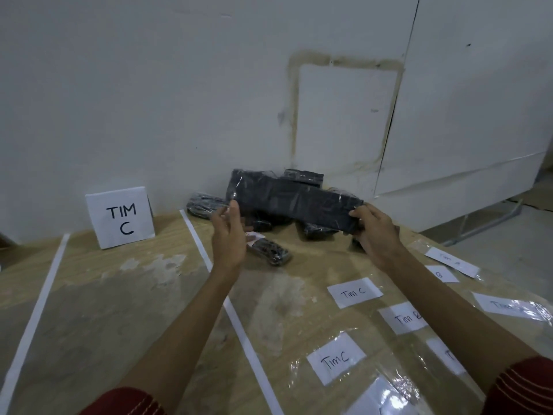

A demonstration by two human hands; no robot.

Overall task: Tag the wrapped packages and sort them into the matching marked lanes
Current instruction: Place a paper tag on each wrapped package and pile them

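Single cam, head-worn, wide-angle. It is looking fwd and down along both forearms, facing the white wall (179,100) behind the far edge of the wooden table (119,295). It is sitting close to the work: left hand (227,235) and right hand (377,235) are landing mid-frame, wrapped package (293,202) just above ctr. Red sleeves (523,384) are clipping the bottom corners. Wall is filling the upper half, table the lower.
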